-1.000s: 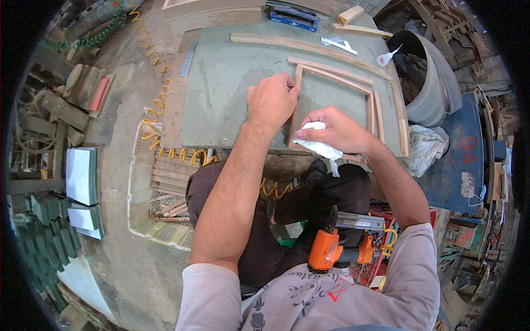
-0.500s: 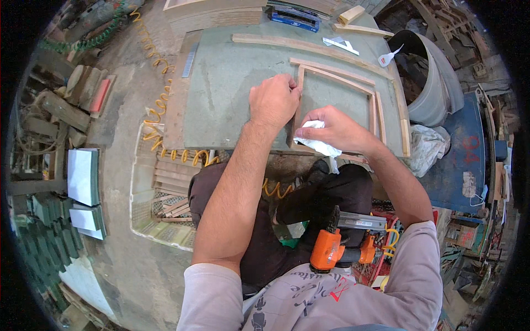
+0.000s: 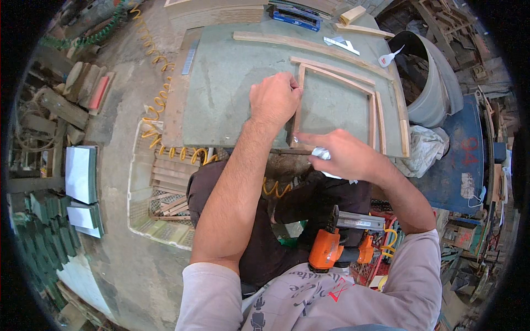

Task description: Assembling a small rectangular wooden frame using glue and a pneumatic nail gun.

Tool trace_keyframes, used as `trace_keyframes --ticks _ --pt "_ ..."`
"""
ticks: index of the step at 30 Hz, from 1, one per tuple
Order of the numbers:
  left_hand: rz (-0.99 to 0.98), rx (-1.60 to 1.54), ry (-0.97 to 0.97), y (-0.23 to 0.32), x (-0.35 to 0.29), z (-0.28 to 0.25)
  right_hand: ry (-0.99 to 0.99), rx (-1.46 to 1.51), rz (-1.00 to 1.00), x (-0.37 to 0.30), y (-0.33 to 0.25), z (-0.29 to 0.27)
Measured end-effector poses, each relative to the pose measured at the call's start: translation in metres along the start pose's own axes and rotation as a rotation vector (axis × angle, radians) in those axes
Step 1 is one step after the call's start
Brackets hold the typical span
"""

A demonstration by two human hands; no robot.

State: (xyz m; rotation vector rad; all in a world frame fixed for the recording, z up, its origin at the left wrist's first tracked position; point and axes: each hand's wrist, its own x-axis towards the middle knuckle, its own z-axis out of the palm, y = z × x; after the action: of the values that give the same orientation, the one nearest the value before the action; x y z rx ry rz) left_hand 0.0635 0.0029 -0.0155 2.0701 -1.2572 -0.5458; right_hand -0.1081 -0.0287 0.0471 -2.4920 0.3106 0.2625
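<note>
- Head view: at centre frame, the left hand [image 3: 274,99] rests curled on the left rail of a wooden frame [image 3: 338,108], which lies flat on the grey table [image 3: 232,88] in the upper middle.
- Just below, the right hand [image 3: 343,154] has its fingers closed around a crumpled white cloth [image 3: 322,155], forefinger pointing left at the frame's lower-left corner.
- An orange nail gun [image 3: 330,249] sits in the person's lap, lower centre.

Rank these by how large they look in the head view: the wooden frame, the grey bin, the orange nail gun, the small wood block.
1. Wooden frame
2. Grey bin, close to the frame
3. Orange nail gun, enlarged by nearness
4. Small wood block
</note>
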Motion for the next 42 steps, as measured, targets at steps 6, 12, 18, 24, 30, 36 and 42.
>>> trace_keyframes --ticks 6,12,18,24,30,36,42 --pt "-0.015 0.007 0.017 0.000 0.001 0.003 -0.117 -0.334 0.151 -0.008 -0.019 0.009" --pt "-0.015 0.014 0.025 -0.001 0.002 0.003 0.039 -0.174 0.026 -0.007 -0.003 0.009" --pt "-0.021 -0.016 0.009 0.001 0.001 0.001 0.097 0.003 -0.217 -0.003 0.022 -0.003" --pt "-0.019 -0.018 0.010 0.000 0.001 0.002 0.202 0.072 0.192 0.039 0.064 -0.045" --pt "-0.010 -0.021 0.003 -0.002 0.000 0.002 0.219 0.178 0.140 0.064 0.092 -0.041" --pt "-0.018 0.006 -0.027 0.001 0.002 -0.001 0.253 -0.120 0.098 0.064 0.082 -0.038" --pt "-0.016 0.007 -0.016 0.002 0.000 -0.001 0.035 -0.056 0.199 0.074 0.068 -0.066"
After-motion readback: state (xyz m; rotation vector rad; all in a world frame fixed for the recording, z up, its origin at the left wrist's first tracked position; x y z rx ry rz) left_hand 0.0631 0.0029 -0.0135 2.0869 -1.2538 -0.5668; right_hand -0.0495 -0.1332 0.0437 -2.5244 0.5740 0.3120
